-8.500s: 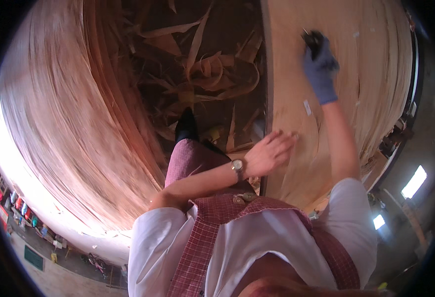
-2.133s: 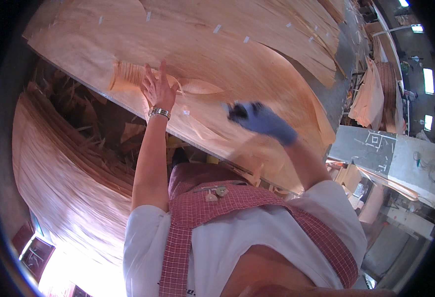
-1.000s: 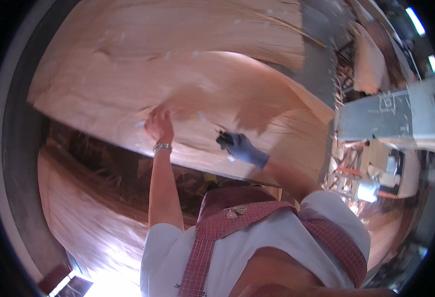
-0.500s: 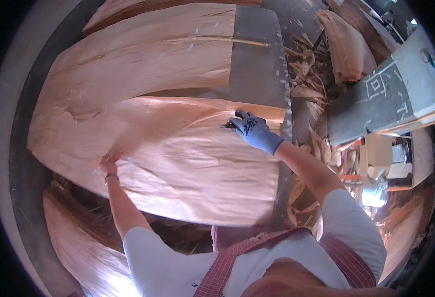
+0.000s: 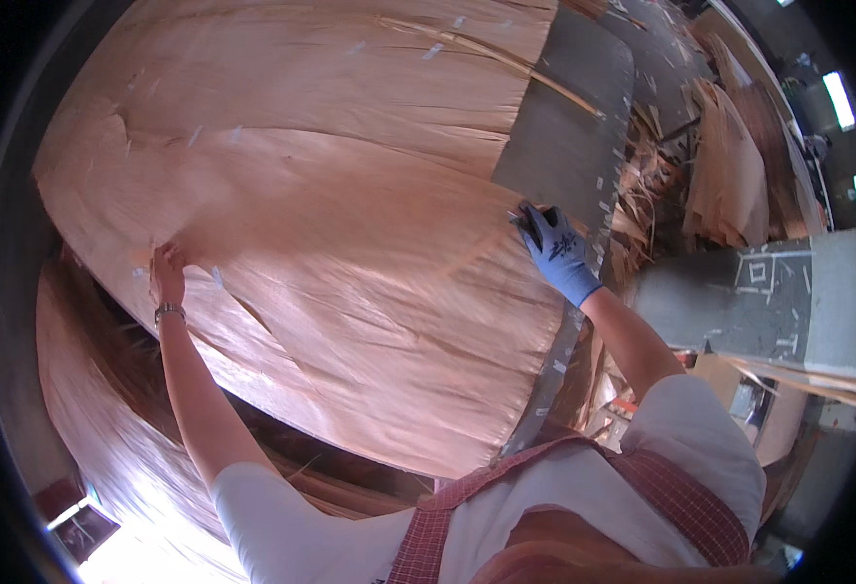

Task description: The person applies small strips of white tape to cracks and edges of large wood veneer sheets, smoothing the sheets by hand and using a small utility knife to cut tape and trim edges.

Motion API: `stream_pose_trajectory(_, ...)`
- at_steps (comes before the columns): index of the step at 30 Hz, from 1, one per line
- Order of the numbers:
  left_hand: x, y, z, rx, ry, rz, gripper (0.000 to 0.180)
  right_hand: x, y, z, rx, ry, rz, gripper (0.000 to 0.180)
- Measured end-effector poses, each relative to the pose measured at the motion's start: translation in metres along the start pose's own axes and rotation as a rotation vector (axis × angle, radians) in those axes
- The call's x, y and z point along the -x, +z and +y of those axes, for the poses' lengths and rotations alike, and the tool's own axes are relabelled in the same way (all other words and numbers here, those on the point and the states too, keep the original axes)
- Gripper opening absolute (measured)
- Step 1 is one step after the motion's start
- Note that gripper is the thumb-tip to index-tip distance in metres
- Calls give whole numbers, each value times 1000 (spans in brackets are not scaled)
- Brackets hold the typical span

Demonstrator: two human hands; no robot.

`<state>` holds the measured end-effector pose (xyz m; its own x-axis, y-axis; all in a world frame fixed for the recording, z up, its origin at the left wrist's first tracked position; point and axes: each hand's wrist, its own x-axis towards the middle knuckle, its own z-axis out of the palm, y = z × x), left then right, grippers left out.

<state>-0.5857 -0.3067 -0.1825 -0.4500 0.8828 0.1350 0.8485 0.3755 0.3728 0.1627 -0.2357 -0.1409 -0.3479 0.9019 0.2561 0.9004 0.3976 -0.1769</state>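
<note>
A large, thin, pale pinkish-brown wood veneer sheet (image 5: 379,321) lies wrinkled over the dark work table (image 5: 569,107). At its left border, my bare left hand (image 5: 167,275), with a watch or bracelet on the wrist, has its fingers bent onto the sheet. My right hand (image 5: 559,255) wears a blue-grey glove with dark fingertips, at the sheet's right border. Between its thumb and fingers sits a small dark cutting tool (image 5: 517,217), mostly hidden by the glove. Another veneer sheet (image 5: 321,88) lies on the far side, with a narrow loose strip (image 5: 545,78) across it.
Torn veneer scraps (image 5: 642,185) lie beyond the table's right edge, near stacked curved veneer sheets (image 5: 730,165). A grey board with white tape marks (image 5: 769,302) stands at the right. More veneer (image 5: 97,360) is piled below the table at the left.
The view has turned, shifting the table. My right hand has moved right across the sheet. The dark gap between the sheets has closed, and the lighter strip beside my right hand is now covered.
</note>
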Motion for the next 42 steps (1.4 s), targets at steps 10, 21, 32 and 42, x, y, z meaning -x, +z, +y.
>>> stream_pose_trajectory(10,70,78,252,48,231,153,51,-15,-27,-7,-95,-8,-158,44)
stream_pose_trajectory(21,126,90,512,-92,34,-92,88,-35,-13,70,-1043,43,-443,41)
stream_pose_trajectory(32,117,96,534,-291,-210,-241,100,-138,-19,206,-1154,-285,-709,40)
stream_pose_trajectory(42,115,99,537,-199,-226,-219,93,-147,-35,82,-665,-676,-567,42)
